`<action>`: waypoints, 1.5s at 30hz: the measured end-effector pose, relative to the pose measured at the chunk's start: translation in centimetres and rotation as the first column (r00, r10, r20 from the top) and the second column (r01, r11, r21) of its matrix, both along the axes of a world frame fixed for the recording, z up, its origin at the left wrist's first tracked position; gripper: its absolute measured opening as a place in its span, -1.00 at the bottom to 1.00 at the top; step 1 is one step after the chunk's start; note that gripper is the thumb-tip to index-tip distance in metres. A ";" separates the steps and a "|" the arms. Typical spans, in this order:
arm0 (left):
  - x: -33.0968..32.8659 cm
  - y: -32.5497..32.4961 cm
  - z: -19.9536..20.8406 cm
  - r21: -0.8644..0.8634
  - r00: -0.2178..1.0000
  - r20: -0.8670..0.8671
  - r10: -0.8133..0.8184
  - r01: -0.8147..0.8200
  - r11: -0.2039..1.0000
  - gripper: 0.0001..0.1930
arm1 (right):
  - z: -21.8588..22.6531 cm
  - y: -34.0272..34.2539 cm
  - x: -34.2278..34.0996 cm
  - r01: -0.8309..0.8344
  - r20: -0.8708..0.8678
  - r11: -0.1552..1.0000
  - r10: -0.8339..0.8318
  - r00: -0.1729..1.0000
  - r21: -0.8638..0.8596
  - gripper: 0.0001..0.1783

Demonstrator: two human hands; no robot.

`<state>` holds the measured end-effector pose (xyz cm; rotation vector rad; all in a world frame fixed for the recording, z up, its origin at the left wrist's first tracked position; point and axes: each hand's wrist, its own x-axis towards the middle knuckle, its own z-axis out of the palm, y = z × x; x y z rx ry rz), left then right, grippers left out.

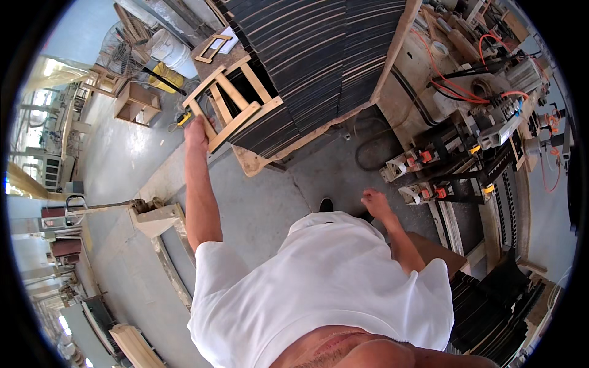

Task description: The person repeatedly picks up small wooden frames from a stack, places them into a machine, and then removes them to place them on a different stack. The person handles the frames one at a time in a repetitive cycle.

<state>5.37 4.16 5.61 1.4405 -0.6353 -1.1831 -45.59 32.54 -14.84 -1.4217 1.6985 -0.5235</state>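
Observation:
At the upper left, my left hand [196, 134] grips the near left side of a light wooden frame [237, 124] with slats across it. The frame rests tilted against the edge of a tall stack of dark panels [300, 67]; some of my fingers are hidden beneath it. Beside that hand is a small yellow and black tool [183, 118], too small to name. My right hand [375, 202] hangs over the floor at my right side, its fingers loosely curled, with nothing seen in it.
Machinery with clamps and orange hoses [491, 116] stands at right. Behind the frame are a smaller wooden frame [213, 49], a white bucket [172, 52] and a fan [126, 49]. A wooden stand [156, 221] is at left. More dark panels [491, 319] lie behind me at right.

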 end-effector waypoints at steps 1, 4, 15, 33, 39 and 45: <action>-1.0 -0.6 0.0 -0.031 0.999 0.014 -0.029 0.029 0.999 -0.74 | -0.6 0.5 -0.4 0.016 0.023 1.000 -0.016 1.000 0.000 -0.68; -0.6 -2.4 -2.2 -0.068 0.986 0.072 -0.148 0.153 0.986 -0.73 | -1.7 1.3 -0.7 0.032 -0.085 0.999 -0.033 0.996 -0.014 -0.67; -10.5 1.3 3.8 -0.360 0.151 0.933 0.327 0.419 0.834 -0.44 | -0.8 2.3 -1.0 0.126 -0.095 0.976 -0.144 0.985 -0.175 -0.76; -20.0 8.4 3.4 -0.426 0.506 0.852 0.135 0.520 0.740 -0.48 | 8.4 9.9 -8.2 0.397 -0.166 0.894 -0.432 0.886 -0.206 -0.70; -40.8 19.5 1.5 -0.303 0.568 0.650 -0.505 0.803 0.513 -0.71 | 29.1 16.3 -13.2 0.432 -0.165 0.599 -0.692 0.703 -0.674 -0.68; -59.6 24.0 -4.9 -0.256 0.219 0.234 -0.947 0.954 0.157 -0.68 | 43.0 29.5 -12.6 0.325 -0.276 0.290 -0.957 0.088 -0.900 -0.65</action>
